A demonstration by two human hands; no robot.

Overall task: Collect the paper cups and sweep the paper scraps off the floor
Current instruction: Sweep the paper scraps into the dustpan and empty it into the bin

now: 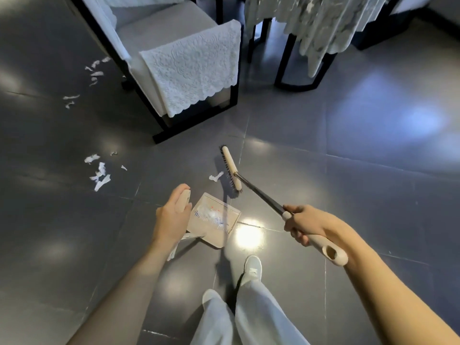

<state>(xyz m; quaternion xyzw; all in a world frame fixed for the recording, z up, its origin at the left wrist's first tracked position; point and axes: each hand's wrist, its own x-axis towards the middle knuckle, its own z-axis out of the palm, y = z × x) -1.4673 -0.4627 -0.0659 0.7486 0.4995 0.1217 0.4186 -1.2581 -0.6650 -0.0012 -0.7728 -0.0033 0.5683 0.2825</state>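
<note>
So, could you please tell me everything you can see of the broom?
The broom has a narrow cream head with dark bristles, a thin dark shaft and a cream grip ending in a hanging hole. The right hand grips it where shaft meets grip. It slants down toward the floor, bristles beside a paper scrap, just beyond the dustpan.

Grey tile floor [323, 195], paper scraps [100, 175] at L, dustpan [211, 235], broom [232, 168], armchair [189, 70]
</note>
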